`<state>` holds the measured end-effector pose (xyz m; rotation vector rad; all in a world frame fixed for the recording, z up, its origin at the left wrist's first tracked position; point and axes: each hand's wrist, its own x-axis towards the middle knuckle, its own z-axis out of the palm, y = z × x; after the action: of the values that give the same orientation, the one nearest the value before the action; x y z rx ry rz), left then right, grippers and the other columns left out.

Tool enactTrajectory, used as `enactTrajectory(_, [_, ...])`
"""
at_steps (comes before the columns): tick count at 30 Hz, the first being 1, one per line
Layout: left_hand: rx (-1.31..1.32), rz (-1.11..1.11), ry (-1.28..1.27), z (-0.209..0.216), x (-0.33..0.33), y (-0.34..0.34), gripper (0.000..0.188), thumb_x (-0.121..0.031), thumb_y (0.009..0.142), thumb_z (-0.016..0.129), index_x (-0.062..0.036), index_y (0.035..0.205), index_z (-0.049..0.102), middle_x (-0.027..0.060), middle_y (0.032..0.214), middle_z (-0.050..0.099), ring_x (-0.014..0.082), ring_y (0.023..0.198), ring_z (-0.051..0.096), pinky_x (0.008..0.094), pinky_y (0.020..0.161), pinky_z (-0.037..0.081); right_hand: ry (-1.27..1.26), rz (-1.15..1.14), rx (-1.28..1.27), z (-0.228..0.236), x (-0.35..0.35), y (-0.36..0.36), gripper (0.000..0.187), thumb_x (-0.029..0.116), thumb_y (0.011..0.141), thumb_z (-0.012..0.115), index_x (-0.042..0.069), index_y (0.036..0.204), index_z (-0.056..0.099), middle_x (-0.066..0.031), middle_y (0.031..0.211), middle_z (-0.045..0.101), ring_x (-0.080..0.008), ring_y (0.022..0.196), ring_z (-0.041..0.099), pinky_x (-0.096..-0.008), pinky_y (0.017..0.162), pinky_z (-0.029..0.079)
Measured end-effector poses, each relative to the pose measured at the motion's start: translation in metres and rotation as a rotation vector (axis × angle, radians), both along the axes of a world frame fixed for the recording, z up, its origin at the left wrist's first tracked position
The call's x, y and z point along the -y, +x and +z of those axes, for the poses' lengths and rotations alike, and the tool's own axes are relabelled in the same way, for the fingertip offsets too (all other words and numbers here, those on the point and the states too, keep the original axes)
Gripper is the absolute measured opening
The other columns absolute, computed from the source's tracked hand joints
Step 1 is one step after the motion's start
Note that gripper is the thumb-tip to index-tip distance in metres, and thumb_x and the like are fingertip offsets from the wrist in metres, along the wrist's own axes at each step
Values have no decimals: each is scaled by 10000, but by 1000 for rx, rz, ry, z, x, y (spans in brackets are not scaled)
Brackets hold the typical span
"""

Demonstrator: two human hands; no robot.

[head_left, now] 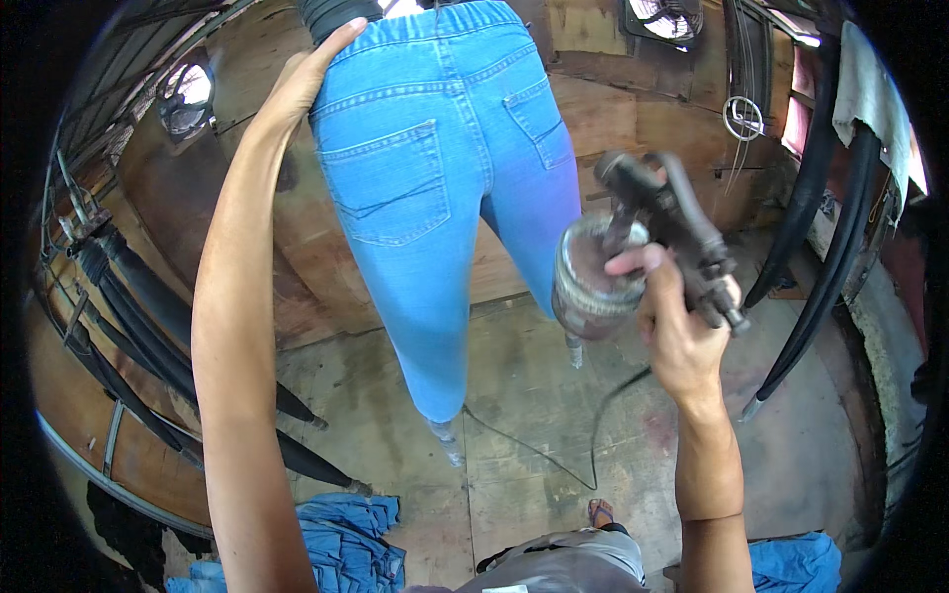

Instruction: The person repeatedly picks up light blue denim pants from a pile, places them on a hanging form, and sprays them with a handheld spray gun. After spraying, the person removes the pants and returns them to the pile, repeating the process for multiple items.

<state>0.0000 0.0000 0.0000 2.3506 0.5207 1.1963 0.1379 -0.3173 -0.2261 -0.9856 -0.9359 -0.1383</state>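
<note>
A pair of blue jeans (395,178) hangs upright on a legged form, its back pockets facing me. The form's dark top shows above the waistband, and its grey feet poke out below the hems. My left hand (308,79) grips the jeans at the left side of the waistband, thumb on the front and the other fingers mostly hidden. In my right hand (682,331) is a dark metal spray gun (682,212), slightly blurred, with a paint cup (598,282) beneath it. The cup sits close beside the right leg, where a purple tint colours the thigh.
A thin hose (593,445) loops across the stained floor. Black padded tubes (143,287) slant in at the left, and more black tubes (825,257) stand at the right. Folded blue jeans (346,539) lie at the lower left, blue cloth (796,563) at the lower right. Fans are set in the wooden walls.
</note>
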Motion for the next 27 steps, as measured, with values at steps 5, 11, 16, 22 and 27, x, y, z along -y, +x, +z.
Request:
enactTrajectory(5, [-43, 121, 80, 3, 12, -4, 1105, -767, 722, 662, 129, 1352, 516, 320, 1358, 539, 412, 1299, 512, 427, 1119, 356, -90, 20, -37, -8, -14, 8, 232, 128, 982, 604, -8, 1170, 614, -10, 732, 649, -25, 517, 466, -219, 468, 372])
enactTrajectory(11, [113, 100, -43, 1, 41, 0, 652, -542, 824, 725, 51, 1095, 709, 135, 1011, 719, 193, 903, 677, 324, 796, 532, -804, 114, -9, -53, -16, 8, 466, 48, 935, 570, 64, 1400, 549, -111, 1057, 732, -95, 712, 628, -283, 720, 542])
enactTrajectory(16, [112, 87, 2, 1, 36, 12, 863, -631, 764, 717, 125, 1171, 628, 232, 1158, 654, 284, 1057, 635, 379, 903, 490, -414, 261, -179, -44, 12, -9, 383, 62, 963, 587, -9, 1339, 581, -69, 973, 723, -68, 831, 625, -253, 784, 505])
enactTrajectory(22, [47, 213, 34, 1, 27, 13, 1145, -732, 694, 705, 231, 1280, 500, 375, 1323, 533, 436, 1230, 567, 448, 1057, 429, -261, 239, -205, -10, 33, -32, 225, 194, 987, 588, 9, 874, 649, -61, 702, 647, -50, 417, 440, -215, 363, 328])
enactTrajectory(27, [73, 319, 43, 3, 27, 19, 1121, -746, 686, 703, 212, 1247, 543, 369, 1346, 511, 442, 1268, 532, 479, 1052, 440, -519, 202, -97, -23, 22, -52, 152, 146, 956, 612, -3, 950, 639, -23, 676, 649, -53, 462, 479, -242, 399, 362])
